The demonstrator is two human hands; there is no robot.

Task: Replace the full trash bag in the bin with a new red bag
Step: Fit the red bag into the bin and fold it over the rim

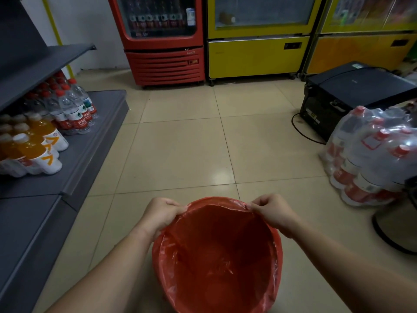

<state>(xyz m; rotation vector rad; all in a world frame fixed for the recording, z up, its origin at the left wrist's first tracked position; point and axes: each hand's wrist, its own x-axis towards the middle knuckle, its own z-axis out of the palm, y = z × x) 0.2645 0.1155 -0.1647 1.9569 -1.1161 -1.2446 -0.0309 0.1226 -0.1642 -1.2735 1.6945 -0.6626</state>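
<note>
Red bag [216, 251] lines bin on floor | left hand [161, 214] and right hand [274, 213] pinch far rim | advice: pull film evenly outward, fold over edge without tearing.

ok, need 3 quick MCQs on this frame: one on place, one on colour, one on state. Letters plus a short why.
1. Where is the shrink-wrapped bottle pack?
A. on the floor at right
B. on the left shelf
C. inside the red cooler

2. What colour is the bag lining the bin?
A. black
B. red
C. white

3. What are the hands doing?
A. hanging idle
B. lifting a bottle
C. both pinching the bag's far rim

Answers:
1 A: it sits on the tiles beside the black box.
2 B: red plastic covers the bin's inside and rim.
3 C: left hand and right hand each pinch the edge.
</note>
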